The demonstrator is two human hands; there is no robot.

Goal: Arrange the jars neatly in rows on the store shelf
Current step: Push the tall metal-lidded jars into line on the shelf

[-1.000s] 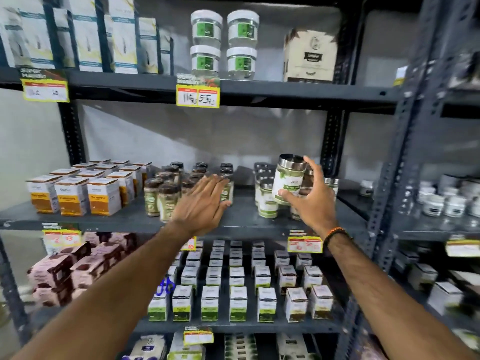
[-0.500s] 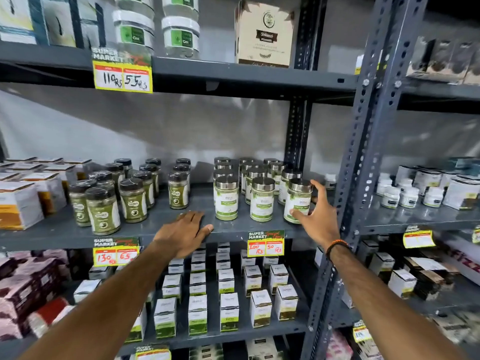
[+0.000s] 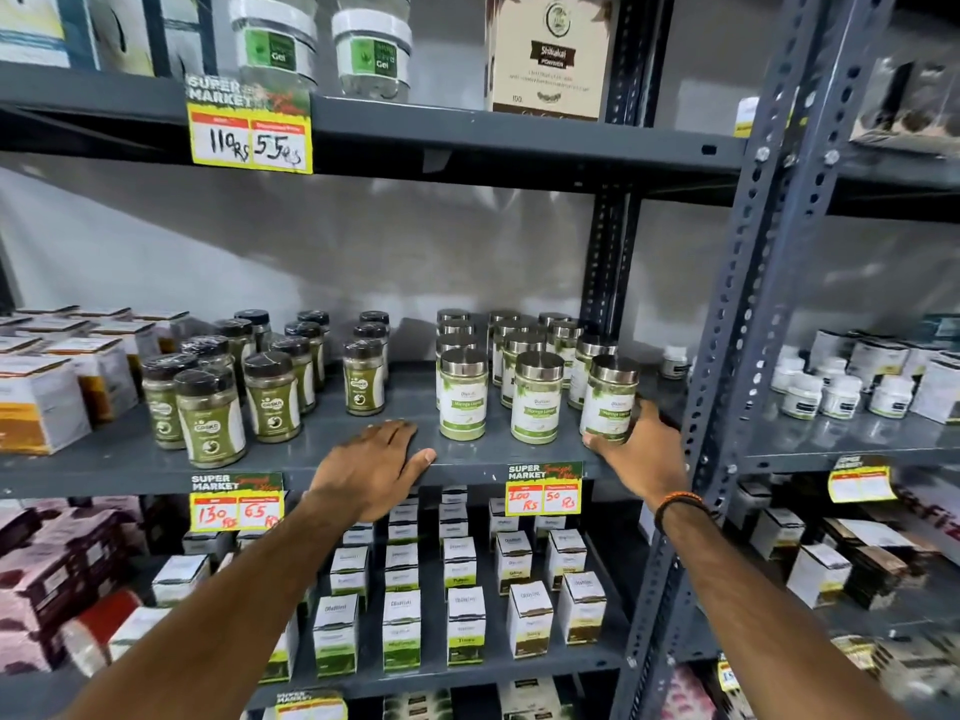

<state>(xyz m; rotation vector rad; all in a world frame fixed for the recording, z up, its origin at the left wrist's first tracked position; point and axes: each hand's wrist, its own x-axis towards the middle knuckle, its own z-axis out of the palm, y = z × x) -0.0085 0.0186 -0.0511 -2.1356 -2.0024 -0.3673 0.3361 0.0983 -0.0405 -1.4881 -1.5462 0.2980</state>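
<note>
Several steel-lidded jars with white and green labels stand in three rows on the middle shelf [image 3: 322, 444]. The front right jar [image 3: 608, 397] stands on the shelf, slightly tilted, and my right hand [image 3: 641, 449] is wrapped around its lower part. Two more front jars [image 3: 463, 393] [image 3: 536, 396] stand to its left. My left hand [image 3: 371, 467] lies flat, palm down, on the shelf's front edge and holds nothing. A group of dark-lidded jars of green powder [image 3: 210, 418] stands further left.
Orange and white boxes [image 3: 39, 402] fill the shelf's left end. A perforated steel upright [image 3: 748, 283] rises just right of my right hand. Small white tubs [image 3: 831, 392] sit on the neighbouring rack. Rows of small boxes [image 3: 465, 621] fill the shelf below. Price tags [image 3: 543, 489] hang from the edges.
My right hand has brought the lifted jar down onto the front right of the shelf and still grips it. My left hand has dropped from mid-air onto the shelf edge. The view has shifted right.
</note>
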